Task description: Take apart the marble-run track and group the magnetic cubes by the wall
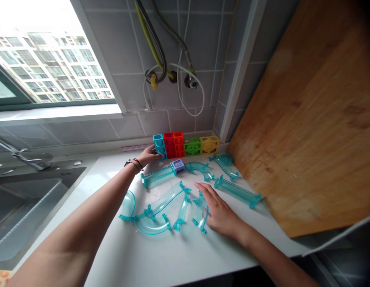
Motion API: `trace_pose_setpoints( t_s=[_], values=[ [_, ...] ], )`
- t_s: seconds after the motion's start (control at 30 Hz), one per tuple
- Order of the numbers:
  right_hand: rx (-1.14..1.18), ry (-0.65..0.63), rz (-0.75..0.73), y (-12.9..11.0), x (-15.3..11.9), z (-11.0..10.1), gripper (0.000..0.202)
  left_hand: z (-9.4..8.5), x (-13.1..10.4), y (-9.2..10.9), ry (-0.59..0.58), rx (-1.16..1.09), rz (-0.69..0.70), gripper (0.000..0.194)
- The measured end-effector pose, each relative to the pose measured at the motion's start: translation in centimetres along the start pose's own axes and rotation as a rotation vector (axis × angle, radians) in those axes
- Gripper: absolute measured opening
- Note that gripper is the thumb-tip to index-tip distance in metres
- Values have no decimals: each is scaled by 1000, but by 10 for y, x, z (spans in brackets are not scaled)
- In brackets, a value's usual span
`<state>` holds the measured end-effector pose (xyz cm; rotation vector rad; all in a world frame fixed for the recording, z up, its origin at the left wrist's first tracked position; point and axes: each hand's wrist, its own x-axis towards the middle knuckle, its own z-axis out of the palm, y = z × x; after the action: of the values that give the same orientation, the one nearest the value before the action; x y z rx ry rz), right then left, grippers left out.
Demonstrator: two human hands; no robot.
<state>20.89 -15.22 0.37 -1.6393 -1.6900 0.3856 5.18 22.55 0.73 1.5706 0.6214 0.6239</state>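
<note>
My left hand [149, 155] is closed on the side of a blue hollow block stack [160, 146], with the thumb across its lower front. That stack stands upright beside the red blocks [173, 145] at the wall. My right hand [219, 210] rests low over the counter, fingers stretched forward and together. It lies beside a curved clear-teal track piece [199, 215] and partly covers its right edge. Between my arms lie a wavy track piece [168, 199], a short track piece [182, 211] and a curved track piece [152, 226].
Green blocks [193, 146] and yellow blocks [210, 145] continue the row along the wall. Straight tracks [237, 192] and a purple piece [177, 166] lie nearby. A sink [73, 175] is at left; a wooden board [307, 131] leans at right. Hoses [173, 32] hang above.
</note>
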Motion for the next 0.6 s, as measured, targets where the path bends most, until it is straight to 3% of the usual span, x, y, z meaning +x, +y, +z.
trace_pose_setpoints(
  t_s=[0.17,0.27,0.43,0.53,0.6],
  values=[
    [-132,-147,-78,-7,2,-36,95,-5,9,-1,-80,-22,-25,65],
    [-161,-130,-122,-17,27,-56,81,-6,11,0,-110,-37,-13,69],
    [-128,76,-157,-6,127,-64,57,-5,14,2,-79,-41,90,81],
    [-150,219,-61,21,198,-55,64,-7,17,1,-65,26,91,85],
    [-169,197,39,42,236,-48,84,-9,19,-2,-80,83,63,86]
  ],
)
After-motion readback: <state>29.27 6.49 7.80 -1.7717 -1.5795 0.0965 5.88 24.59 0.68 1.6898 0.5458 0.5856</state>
